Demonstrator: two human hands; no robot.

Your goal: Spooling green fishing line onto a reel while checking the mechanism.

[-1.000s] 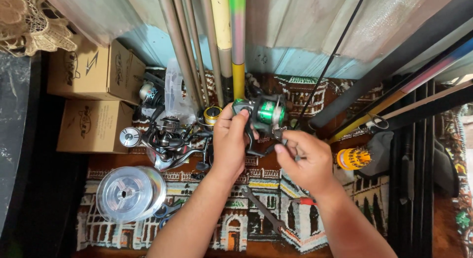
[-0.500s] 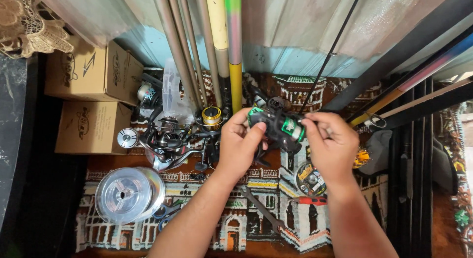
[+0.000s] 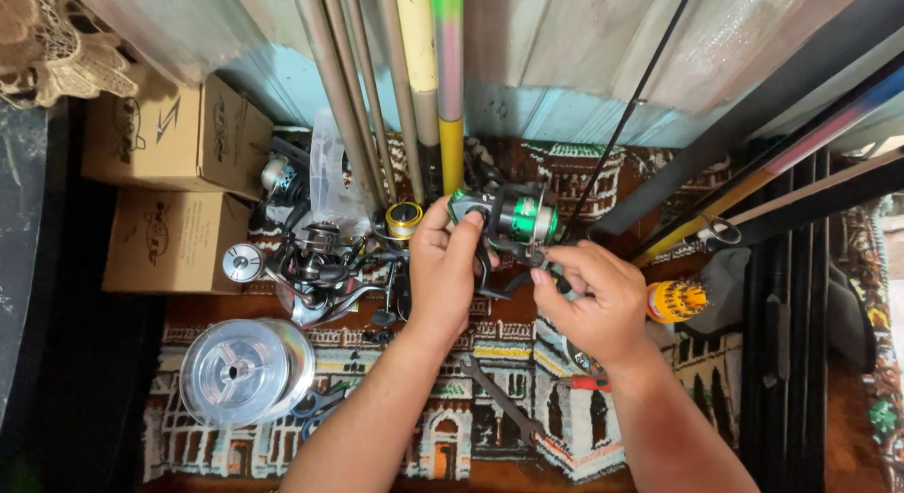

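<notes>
Item in hand: green-and-black fishing reel [image 3: 504, 220], held above the patterned rug [image 3: 395, 455], just in front of the upright rods.

Change since half a second ago: the reel has been turned, so its green spool now lies level and faces right rather than tilting down toward the person. The right hand [image 3: 593, 300] has dropped from the reel's right end to its underside. Judged from this, the work on the reel goes on at a small part beneath the body; the reel has not been set down.

Left hand [image 3: 443, 276]: closed around the reel's left end, thumb on top. Right hand: fingertips pinched at a small dark part under the reel; what they hold is too small to tell.

Floor and room:
- rug with building pattern, carrying a spanner [image 3: 494, 399], blue-handled scissors [image 3: 315, 408], a clear spool of line [image 3: 245, 371], a yellow spool [image 3: 673, 300]
- cluster of other reels [image 3: 315, 267] left of the hands
- two cardboard boxes [image 3: 174, 187] at far left
- bundle of rods [image 3: 414, 79] leaning on a pale wall; dark rods [image 3: 791, 116] slanting at right
</notes>
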